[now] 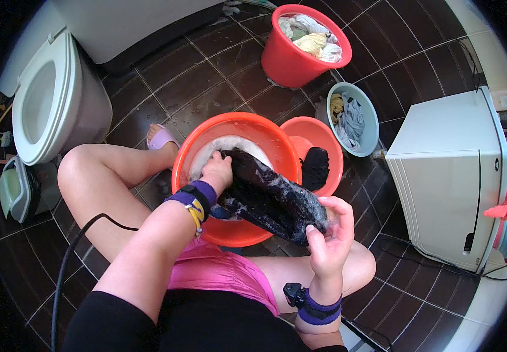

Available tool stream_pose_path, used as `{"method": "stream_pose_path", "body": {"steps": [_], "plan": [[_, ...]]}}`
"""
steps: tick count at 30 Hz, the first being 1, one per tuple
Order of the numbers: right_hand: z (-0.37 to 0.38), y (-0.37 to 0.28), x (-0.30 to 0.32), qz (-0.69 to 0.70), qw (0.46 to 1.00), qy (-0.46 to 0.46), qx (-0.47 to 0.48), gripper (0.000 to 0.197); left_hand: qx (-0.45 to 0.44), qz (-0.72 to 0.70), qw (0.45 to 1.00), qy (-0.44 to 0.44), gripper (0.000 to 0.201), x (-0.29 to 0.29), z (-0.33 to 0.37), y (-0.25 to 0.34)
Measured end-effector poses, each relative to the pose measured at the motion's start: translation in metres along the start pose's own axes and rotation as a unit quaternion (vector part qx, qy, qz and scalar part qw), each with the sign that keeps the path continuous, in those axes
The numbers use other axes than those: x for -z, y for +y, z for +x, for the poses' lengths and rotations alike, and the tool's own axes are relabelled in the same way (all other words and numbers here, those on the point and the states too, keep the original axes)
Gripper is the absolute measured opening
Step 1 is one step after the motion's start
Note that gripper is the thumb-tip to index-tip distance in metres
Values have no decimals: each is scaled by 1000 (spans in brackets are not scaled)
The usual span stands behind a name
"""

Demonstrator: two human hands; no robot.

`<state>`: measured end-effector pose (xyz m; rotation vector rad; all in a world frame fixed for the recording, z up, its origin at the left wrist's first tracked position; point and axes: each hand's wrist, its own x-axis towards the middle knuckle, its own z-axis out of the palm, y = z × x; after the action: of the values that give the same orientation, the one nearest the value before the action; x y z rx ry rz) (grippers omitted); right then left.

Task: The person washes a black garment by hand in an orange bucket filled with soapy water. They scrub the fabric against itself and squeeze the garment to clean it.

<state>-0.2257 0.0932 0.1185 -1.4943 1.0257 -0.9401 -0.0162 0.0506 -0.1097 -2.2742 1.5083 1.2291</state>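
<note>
A wet black garment (265, 190), streaked with white suds, is stretched over the orange basin (209, 130) between my two hands. Its exact kind does not show. My left hand (217, 171) is closed on the garment's upper left end, above the foam. At the lower right end, past the basin's rim, my right hand (331, 232) holds the cloth between thumb and fingers. White foamy water (225, 144) shows inside the basin, partly hidden by the garment and my left hand.
Beside the basin, a pink basin (334, 138) holds a dark cloth (315, 168). Farther off stand a light blue basin (375, 126) and a red bucket (277, 58), both with laundry. A toilet (80, 100) is at left, a white cabinet-like appliance (441, 182) at right, on dark tiles.
</note>
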Motion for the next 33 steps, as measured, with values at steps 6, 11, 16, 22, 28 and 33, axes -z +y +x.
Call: {"method": "stream_pose_path", "body": {"steps": [6,11,16,22,28,33], "plan": [[-7,1,10,6,1000,13,-14,40,100,-178,978,-31,55,-37,60,-31],[-7,6,15,24,999,16,-43,38,74,-157,983,-55,47,-50,77,-59],[-5,6,19,24,999,23,-39,37,37,-86,994,50,34,-10,28,-30],[2,15,28,-117,993,32,-3,37,-57,-144,968,199,33,12,25,-28],[3,41,51,-189,979,67,-21,39,-118,-481,852,172,36,38,28,-55],[2,55,74,-172,975,138,38,38,-119,-488,836,222,35,61,-17,-35]]}}
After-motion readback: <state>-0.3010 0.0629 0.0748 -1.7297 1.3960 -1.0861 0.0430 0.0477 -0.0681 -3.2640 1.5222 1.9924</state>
